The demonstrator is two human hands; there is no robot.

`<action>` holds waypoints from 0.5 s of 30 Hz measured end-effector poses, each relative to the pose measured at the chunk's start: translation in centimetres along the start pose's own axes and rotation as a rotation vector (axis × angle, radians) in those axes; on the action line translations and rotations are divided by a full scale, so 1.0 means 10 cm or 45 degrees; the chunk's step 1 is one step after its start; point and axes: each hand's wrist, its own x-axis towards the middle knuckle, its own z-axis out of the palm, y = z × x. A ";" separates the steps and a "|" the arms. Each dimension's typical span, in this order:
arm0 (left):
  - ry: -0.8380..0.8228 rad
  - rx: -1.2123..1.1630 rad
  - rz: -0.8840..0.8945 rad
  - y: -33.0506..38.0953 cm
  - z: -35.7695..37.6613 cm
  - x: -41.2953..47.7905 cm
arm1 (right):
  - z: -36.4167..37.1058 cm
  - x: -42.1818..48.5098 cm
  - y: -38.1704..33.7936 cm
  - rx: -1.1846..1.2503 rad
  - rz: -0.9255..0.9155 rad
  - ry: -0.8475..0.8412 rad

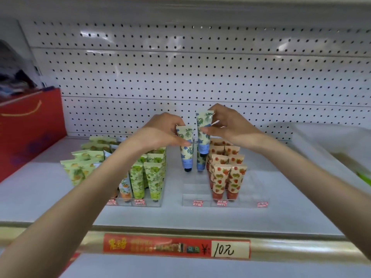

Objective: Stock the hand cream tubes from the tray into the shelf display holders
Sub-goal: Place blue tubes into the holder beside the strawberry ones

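Note:
My left hand (162, 130) grips a blue-flowered hand cream tube (186, 149) near its crimped top, cap pointing down. Beside it, my right hand (226, 124) pinches a second blue-flowered tube (202, 137) by its top, held a little higher. Both tubes hang over the back of the left lane of a clear acrylic display holder (195, 194). That holder's middle lane carries strawberry-print tubes (227, 175). A second clear holder (138, 202) to the left carries green-print tubes (152, 177) and orange-print tubes (125, 187), partly hidden by my left forearm.
Pineapple-print tubes (86, 157) lie stacked on the shelf at left. A red gift bag (30, 127) stands at the far left. A white tray (331, 145) sits at the right. Pegboard (200, 67) backs the shelf; a price strip (176, 245) runs along its front edge.

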 end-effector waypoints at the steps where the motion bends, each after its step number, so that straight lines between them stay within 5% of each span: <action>1: -0.012 0.036 -0.001 -0.02 0.00 0.03 | 0.00 0.02 0.02 -0.027 0.005 -0.017; 15: -0.034 0.217 -0.027 -0.07 0.22 0.22 | 0.06 0.17 0.18 -0.432 0.072 -0.242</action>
